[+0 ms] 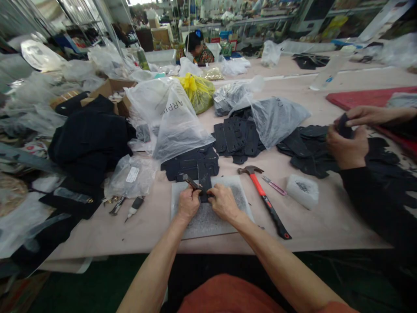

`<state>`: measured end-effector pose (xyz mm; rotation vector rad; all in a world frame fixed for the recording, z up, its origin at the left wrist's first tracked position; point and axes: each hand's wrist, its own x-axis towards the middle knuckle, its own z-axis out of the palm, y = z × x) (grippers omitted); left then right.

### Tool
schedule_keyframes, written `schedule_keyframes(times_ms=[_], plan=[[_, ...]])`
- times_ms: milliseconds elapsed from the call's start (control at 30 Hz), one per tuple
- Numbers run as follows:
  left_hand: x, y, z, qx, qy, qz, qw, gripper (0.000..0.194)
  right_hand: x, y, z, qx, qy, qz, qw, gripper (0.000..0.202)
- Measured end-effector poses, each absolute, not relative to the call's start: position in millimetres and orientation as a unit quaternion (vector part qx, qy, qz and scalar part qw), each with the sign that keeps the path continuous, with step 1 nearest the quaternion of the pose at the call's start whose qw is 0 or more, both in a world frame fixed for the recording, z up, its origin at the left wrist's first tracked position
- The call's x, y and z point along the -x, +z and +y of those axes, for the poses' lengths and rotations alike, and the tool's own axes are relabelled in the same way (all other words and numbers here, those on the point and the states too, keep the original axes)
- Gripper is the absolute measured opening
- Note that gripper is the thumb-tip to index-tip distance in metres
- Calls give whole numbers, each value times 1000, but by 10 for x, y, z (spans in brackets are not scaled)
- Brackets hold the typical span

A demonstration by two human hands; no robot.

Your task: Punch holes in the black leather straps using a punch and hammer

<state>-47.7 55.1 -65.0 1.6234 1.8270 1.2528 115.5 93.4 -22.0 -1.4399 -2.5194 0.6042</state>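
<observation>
My left hand (189,203) is closed around a short metal punch (191,181), its thumb and finger at the edge of a dark strap-like piece (205,176). From the other side my right hand (223,201) pinches the same piece near its lower end. Both hands rest over a pale, scuffed board (224,226). Behind them lies a stack of similar dark pieces (176,168), partly under a white plastic bag (171,117). A claw hammer (265,200) with a red and black handle lies to the right of the board.
Pink-handled thread snips (274,185) and a white block (302,191) lie beyond the hammer. At right, a co-worker's hands (350,139) hold a dark piece. More dark pieces (239,137) spread behind. A glue bottle (135,208) and clear bag (130,176) are at left.
</observation>
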Motion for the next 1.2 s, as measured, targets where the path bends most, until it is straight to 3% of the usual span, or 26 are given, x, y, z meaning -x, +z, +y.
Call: schedule_keyframes(times_ms=[733, 900, 967, 1200], plan=[[479, -709, 567, -586, 413, 671, 185, 20, -1146, -304, 934, 483, 292, -806, 176, 11], [484, -718, 566, -597, 406, 668, 180, 22, -1430, -159, 796, 501, 411, -700, 300, 15], [490, -718, 564, -598, 413, 663, 177, 23, -1646, -90, 682, 505, 445, -659, 335, 29], [501, -703, 555, -600, 442, 641, 183, 23, -2772, -195, -89, 608, 437, -640, 172, 38]])
